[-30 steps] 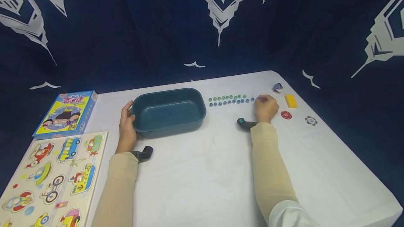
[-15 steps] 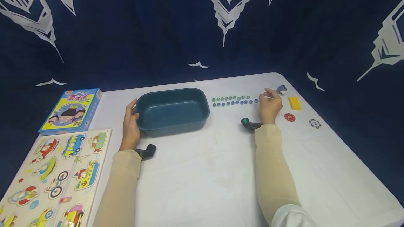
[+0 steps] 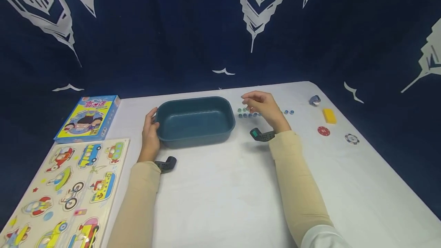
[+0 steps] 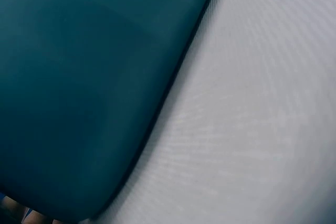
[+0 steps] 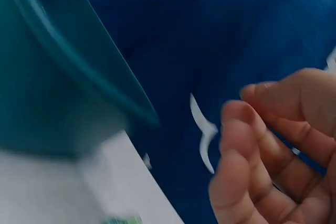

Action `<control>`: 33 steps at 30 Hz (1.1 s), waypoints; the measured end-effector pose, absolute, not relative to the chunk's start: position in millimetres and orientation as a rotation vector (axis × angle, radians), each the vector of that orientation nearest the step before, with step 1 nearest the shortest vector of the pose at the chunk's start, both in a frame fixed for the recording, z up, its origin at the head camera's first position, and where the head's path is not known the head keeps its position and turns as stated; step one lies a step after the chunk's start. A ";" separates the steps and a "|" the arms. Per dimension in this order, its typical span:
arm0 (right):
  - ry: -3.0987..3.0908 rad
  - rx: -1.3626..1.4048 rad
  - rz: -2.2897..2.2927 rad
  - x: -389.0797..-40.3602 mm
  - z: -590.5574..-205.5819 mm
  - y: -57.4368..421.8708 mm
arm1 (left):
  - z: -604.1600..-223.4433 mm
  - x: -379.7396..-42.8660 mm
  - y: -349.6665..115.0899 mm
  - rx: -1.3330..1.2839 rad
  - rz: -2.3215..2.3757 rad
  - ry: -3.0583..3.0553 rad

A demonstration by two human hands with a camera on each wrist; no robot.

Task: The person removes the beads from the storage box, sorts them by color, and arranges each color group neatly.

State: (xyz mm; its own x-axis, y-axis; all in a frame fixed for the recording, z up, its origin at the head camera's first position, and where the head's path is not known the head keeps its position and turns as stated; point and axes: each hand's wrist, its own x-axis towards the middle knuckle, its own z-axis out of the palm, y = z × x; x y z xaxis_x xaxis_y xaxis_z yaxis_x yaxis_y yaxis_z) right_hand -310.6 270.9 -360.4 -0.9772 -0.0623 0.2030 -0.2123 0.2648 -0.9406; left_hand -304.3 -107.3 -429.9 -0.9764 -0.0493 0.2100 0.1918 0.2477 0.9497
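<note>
In the head view my left hand (image 3: 150,136) holds the left end of a dark teal plastic bin (image 3: 196,140), its thumb by the rim and its fingers around the outside. A few fingertips (image 4: 34,217) peek out beyond the bin in the left wrist view. My right hand (image 3: 264,108) hovers over two rows of small glass beads, right of the bin. Its fingers are loosely bent, with nothing visible between them in the right wrist view. Green beads (image 3: 239,110) form the back row and blue beads (image 3: 291,112) the front one; the hand hides part of both.
At the left lie a blue-and-yellow boxed game (image 3: 86,119) and a wooden picture puzzle (image 3: 70,198). A small blue-grey figure (image 3: 314,100), a yellow block (image 3: 329,116), a red chip (image 3: 324,131) and a black-and-white chip (image 3: 351,139) lie near the right edge.
My right hand has lifted from the right end of the blue row and moved left towards the bin, leaving a blue bead there. My left hand has stayed on the bin; the head view has shifted slightly.
</note>
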 end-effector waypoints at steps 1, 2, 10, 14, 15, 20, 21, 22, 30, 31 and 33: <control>-2.418 0.311 1.822 -310.8 -358.7 265.6 | -430.6 -304.5 -106.8 -0.134 -1.808 -2.322; -2.433 0.347 1.831 -311.1 -357.3 260.6 | -431.3 -304.6 -106.3 -0.132 -1.805 -2.327; -2.526 0.630 1.878 -314.6 -350.7 230.2 | -434.4 -306.4 -102.5 -0.133 -1.838 -2.307; -2.673 0.868 1.790 -317.7 -348.1 216.3 | -434.2 -305.3 -101.6 -0.151 -1.821 -2.333; -2.715 0.926 1.750 -318.6 -347.4 212.9 | -434.1 -304.7 -101.5 -0.158 -1.815 -2.341; -2.939 1.088 1.517 -323.8 -341.5 197.2 | -433.5 -303.5 -103.3 -0.171 -1.806 -2.356; -2.978 1.099 1.480 -325.4 -341.1 194.3 | -433.3 -303.6 -103.8 -0.171 -1.808 -2.355; -3.015 1.112 1.443 -327.3 -341.2 191.6 | -433.4 -303.9 -104.5 -0.170 -1.811 -2.354; -3.191 1.248 1.062 -338.1 -347.5 170.1 | -433.0 -305.8 -109.4 -0.166 -1.811 -2.341; -3.215 1.264 1.022 -338.5 -347.5 167.4 | -432.7 -306.0 -109.8 -0.164 -1.813 -2.337; -3.260 1.306 0.925 -339.7 -348.9 162.9 | -432.0 -306.1 -110.9 -0.156 -1.820 -2.329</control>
State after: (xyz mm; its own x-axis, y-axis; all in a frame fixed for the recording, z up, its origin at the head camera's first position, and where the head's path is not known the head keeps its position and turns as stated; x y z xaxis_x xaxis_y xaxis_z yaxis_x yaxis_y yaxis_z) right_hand -339.7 162.9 -348.9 -0.6389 -0.7276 -0.2499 -0.4878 0.6343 -0.5998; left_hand -306.1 -110.9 -432.0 -0.9781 -0.0284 0.2063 0.1933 0.2444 0.9502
